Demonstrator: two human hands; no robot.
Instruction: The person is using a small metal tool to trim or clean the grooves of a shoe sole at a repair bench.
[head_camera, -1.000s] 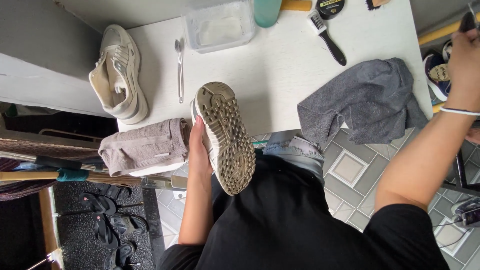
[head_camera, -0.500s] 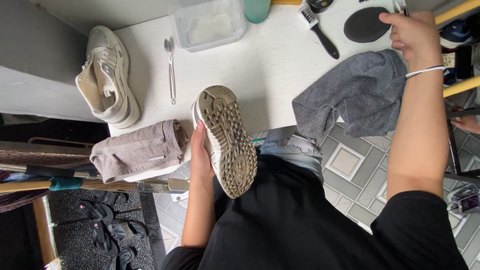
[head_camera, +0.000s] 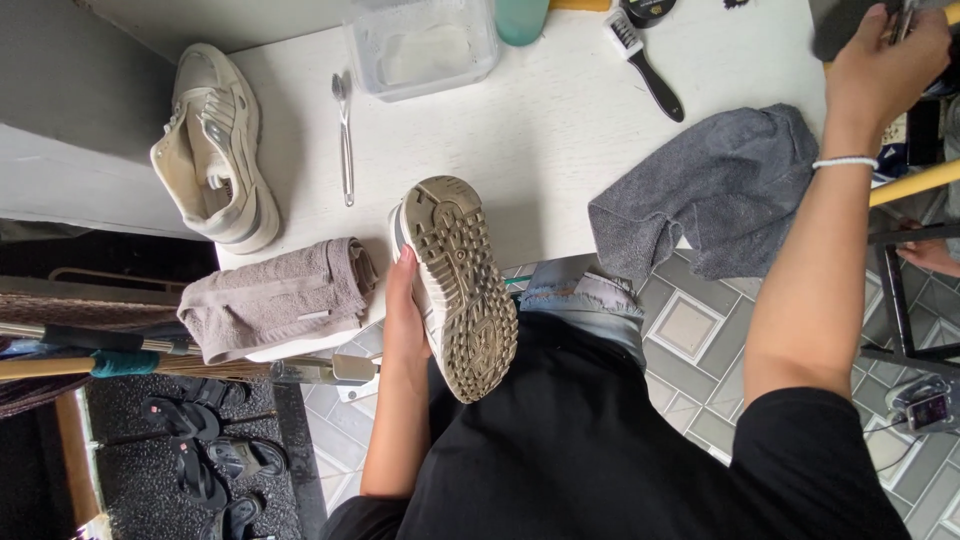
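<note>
My left hand (head_camera: 405, 320) grips a worn beige sneaker (head_camera: 460, 290) by its side, with the dirty lugged sole turned up, over the near edge of the white table (head_camera: 560, 130). My right hand (head_camera: 885, 65) reaches to the table's far right corner. Its fingers are closed on a small thin object (head_camera: 905, 12) that the frame's top edge cuts off, next to a dark round thing (head_camera: 838, 25). A white band sits on that wrist. The matching sneaker (head_camera: 215, 150) lies on its side at the table's left end.
On the table are a metal spoon (head_camera: 343, 130), a clear plastic tub (head_camera: 425, 45), a teal cup (head_camera: 522, 18), a black-handled brush (head_camera: 645, 60), a crumpled grey cloth (head_camera: 715, 195) and a folded beige towel (head_camera: 270, 295). Sandals (head_camera: 195, 460) lie on the floor at the left.
My right hand has come in from the far right to the table's corner and closed on a small object. The sneaker in my left hand stays put.
</note>
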